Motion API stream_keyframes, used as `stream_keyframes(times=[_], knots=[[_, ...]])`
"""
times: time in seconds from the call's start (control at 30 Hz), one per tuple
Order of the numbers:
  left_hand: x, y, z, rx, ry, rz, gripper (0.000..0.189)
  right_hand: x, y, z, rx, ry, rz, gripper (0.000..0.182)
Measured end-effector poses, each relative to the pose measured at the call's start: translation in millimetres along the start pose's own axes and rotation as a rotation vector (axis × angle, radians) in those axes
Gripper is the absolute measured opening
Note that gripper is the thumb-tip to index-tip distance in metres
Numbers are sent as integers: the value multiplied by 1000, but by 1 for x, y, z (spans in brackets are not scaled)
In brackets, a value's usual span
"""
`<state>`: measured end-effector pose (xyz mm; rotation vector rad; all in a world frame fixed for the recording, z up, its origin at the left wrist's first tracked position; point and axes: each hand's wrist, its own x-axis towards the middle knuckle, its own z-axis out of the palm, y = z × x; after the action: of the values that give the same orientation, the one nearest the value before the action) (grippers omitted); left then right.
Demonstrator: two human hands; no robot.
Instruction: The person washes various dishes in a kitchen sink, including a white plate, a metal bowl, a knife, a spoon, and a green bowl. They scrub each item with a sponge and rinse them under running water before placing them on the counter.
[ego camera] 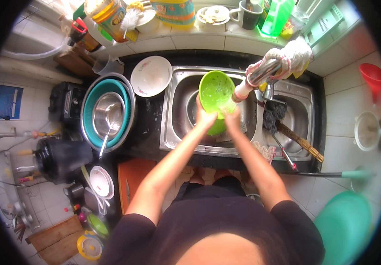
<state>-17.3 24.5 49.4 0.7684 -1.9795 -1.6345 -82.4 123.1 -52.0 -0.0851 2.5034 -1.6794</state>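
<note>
A lime-green plastic bowl (215, 89) is held tilted over the left basin of a stainless steel sink (167, 132). My left hand (204, 114) grips its lower left side, and my right hand (232, 116) is at its lower right edge beneath the faucet spout (240, 93). The bowl's inside looks wet. Directly below, another green surface (216, 128) shows between my wrists, and part of a round metal vessel (191, 107) is visible in the basin. The fingers behind the bowl are hidden.
Left of the sink are a floral white bowl (151, 76) and nested basins with a teal colander (89, 112). The right basin holds dark scouring material (275, 114) and a wooden-handled tool (301, 142). A cloth (296, 56) wraps the faucet pipe. Bottles and cups line the ledge.
</note>
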Motion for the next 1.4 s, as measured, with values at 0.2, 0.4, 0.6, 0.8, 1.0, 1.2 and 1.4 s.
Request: stream_keyframes(times=[0.2, 0.4, 0.6, 0.8, 1.0, 1.2, 1.4], knots=[[25, 22, -46, -9, -429, -448, 77, 21, -58, -40, -390, -263, -122, 31], [59, 60, -65, -148, -381, -807, 51, -26, -101, -59, -506, -289, -839, 26], [19, 45, -21, 686, -341, -22, 52, -19, -65, -46, 311, -709, -146, 27], [-7, 54, 15, 793, -567, 405, 50, -18, -94, -81, 952, -671, 489, 26], [55, 44, 26, 624, -457, -111, 39, -23, -68, -81, 756, -758, 342, 24], [-23, 7, 34, 606, 136, 212, 46, -19, -69, -81, 1199, -596, 519, 34], [48, -39, -14, -439, -141, -902, 43, -23, -82, -107, 1008, -770, 459, 29]])
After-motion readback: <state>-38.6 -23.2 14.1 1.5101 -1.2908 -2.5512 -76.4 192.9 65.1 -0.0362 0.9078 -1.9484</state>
